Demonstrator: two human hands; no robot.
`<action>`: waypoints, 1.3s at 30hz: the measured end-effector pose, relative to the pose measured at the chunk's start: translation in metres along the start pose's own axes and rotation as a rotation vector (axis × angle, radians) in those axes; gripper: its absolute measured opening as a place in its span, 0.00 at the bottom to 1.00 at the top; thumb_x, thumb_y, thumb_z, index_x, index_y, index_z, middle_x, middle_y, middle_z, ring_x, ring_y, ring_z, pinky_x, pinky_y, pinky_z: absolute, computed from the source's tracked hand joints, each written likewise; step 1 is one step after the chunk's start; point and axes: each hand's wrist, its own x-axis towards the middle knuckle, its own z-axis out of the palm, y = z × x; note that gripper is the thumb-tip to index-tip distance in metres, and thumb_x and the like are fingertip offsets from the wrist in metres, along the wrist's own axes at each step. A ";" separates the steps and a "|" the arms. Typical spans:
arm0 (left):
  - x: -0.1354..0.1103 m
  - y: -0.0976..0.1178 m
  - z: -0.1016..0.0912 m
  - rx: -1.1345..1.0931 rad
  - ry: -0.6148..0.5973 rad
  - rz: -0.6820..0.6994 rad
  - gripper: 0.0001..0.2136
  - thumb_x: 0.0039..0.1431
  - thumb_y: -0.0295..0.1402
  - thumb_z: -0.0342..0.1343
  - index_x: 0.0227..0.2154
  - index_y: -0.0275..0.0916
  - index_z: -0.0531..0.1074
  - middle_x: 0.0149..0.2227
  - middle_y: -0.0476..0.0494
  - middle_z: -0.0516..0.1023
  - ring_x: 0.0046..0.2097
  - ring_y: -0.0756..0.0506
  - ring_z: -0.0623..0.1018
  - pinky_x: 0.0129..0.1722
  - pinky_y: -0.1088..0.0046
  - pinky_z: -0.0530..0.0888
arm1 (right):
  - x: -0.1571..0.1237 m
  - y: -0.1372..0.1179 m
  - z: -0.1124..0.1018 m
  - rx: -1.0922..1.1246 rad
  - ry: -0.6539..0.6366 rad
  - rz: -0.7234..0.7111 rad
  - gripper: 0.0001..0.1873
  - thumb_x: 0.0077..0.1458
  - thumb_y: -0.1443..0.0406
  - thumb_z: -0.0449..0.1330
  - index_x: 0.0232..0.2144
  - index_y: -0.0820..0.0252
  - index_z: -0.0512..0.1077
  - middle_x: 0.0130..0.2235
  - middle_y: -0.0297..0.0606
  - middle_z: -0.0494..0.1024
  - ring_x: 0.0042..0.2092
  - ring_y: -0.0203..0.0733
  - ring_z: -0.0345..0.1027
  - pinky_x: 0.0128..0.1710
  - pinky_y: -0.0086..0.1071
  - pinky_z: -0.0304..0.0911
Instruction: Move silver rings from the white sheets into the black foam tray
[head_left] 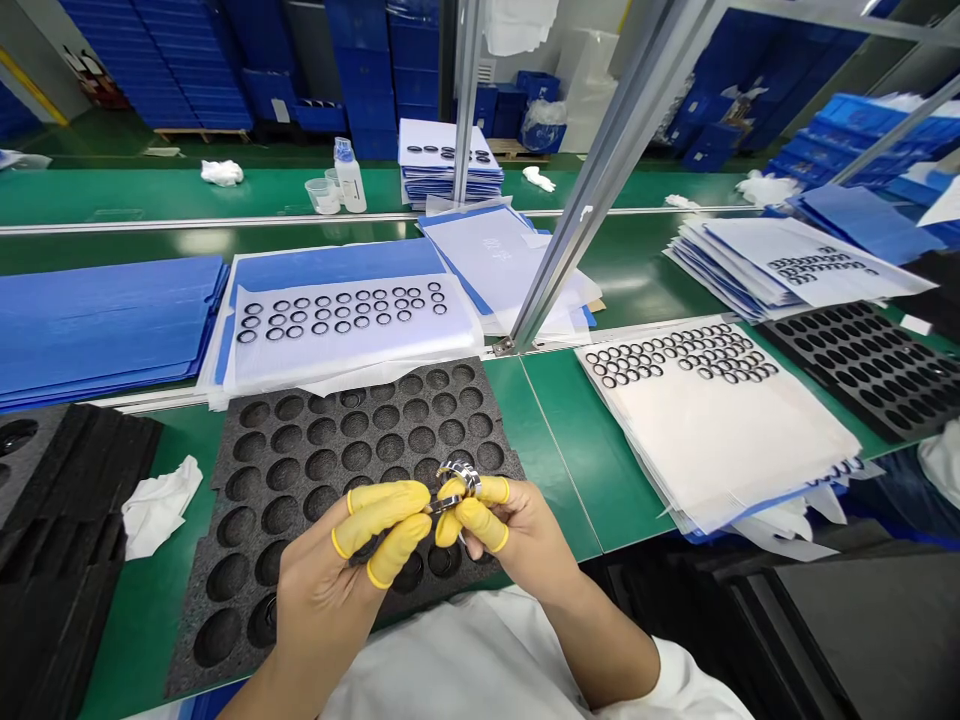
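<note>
Both my hands wear yellow finger cots and meet over a dark foam tray (185, 668) with rows of round pockets. My left hand (337, 560) pinches the near side of a thin, shiny black metal ring (444, 505) between thumb and fingertips. My right hand (517, 525) is closed around a few similar shiny rings (461, 474), standing on edge against its fingers. The ring in the left fingertips touches the right fingers too. Part of the rings is hidden by the fingers. A dark ring sits in a tray pocket beside my left wrist.
Rows of black rings lie on a white sheet (352, 355) behind the tray and on another sheet stack (720, 430) at right. A metal post (592, 190) rises between them. Black foam stacks (60, 560) and a crumpled white cloth (159, 508) are at left.
</note>
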 end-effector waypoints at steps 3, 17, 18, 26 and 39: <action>-0.001 0.000 0.000 -0.036 -0.017 -0.056 0.09 0.62 0.25 0.64 0.43 0.43 0.81 0.40 0.47 0.86 0.39 0.47 0.84 0.40 0.72 0.82 | 0.001 0.000 0.000 0.053 -0.010 0.041 0.24 0.53 0.45 0.69 0.25 0.60 0.78 0.22 0.32 0.74 0.20 0.28 0.54 0.20 0.26 0.51; -0.003 -0.002 -0.001 -0.129 -0.081 -0.056 0.18 0.62 0.23 0.64 0.52 0.48 0.79 0.42 0.50 0.84 0.43 0.50 0.82 0.43 0.79 0.81 | 0.002 0.009 0.006 0.278 -0.031 0.222 0.31 0.50 0.43 0.71 0.18 0.61 0.66 0.16 0.23 0.61 0.18 0.24 0.44 0.19 0.27 0.37; -0.004 -0.002 -0.001 -0.124 -0.068 -0.049 0.18 0.62 0.23 0.64 0.52 0.48 0.79 0.41 0.50 0.83 0.42 0.51 0.81 0.44 0.79 0.80 | 0.002 0.009 0.005 0.293 -0.033 0.221 0.30 0.50 0.44 0.71 0.19 0.61 0.66 0.16 0.24 0.61 0.18 0.24 0.44 0.18 0.27 0.37; -0.011 -0.003 0.000 -0.035 0.043 0.072 0.30 0.60 0.26 0.68 0.63 0.51 0.69 0.52 0.47 0.79 0.52 0.46 0.83 0.56 0.67 0.81 | 0.003 0.004 0.002 0.362 -0.095 0.236 0.26 0.49 0.47 0.73 0.22 0.63 0.72 0.18 0.26 0.67 0.18 0.24 0.48 0.18 0.26 0.37; -0.010 0.004 0.001 -0.179 0.014 -0.075 0.16 0.73 0.30 0.52 0.58 0.51 0.74 0.45 0.51 0.86 0.47 0.52 0.86 0.53 0.81 0.80 | 0.001 0.002 0.001 0.346 -0.110 0.210 0.25 0.51 0.48 0.72 0.23 0.62 0.72 0.16 0.23 0.60 0.18 0.25 0.45 0.18 0.27 0.37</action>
